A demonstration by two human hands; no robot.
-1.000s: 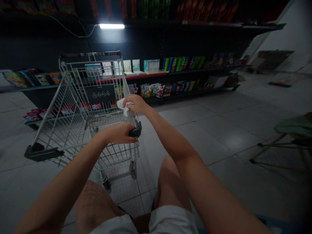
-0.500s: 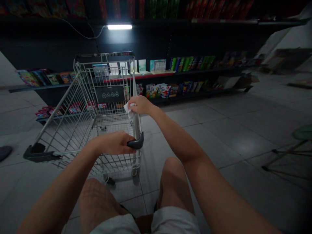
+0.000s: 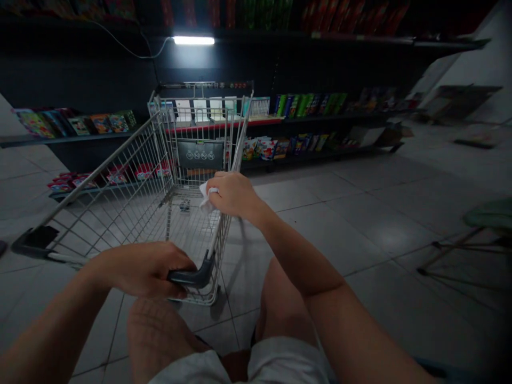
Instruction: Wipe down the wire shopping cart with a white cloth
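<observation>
A wire shopping cart [image 3: 120,160] stands in front of me, its handle bar toward my knees. My left hand [image 3: 148,269] is closed around that bar, beside its dark plastic corner piece [image 3: 196,274]. Farther along, my right hand [image 3: 234,194] grips a crumpled white cloth [image 3: 207,200] at the top rail of the cart's right side. The cloth hangs partly inside the basket. My right fingertips are hidden behind the hand and cloth. Inside, a grey panel [image 3: 200,154] with printed round marks sits at the cart's far end.
Dark shelves [image 3: 312,122] with packaged goods run behind the cart, lit by a tube lamp [image 3: 194,40]. A folding stool [image 3: 488,216] stands at the right on the tiled floor [image 3: 360,213]. My knees are close below the handle.
The cart has turned and come closer to me, its handle moving down and left with my left hand. My right hand with the cloth has come slightly nearer along the side rail.
</observation>
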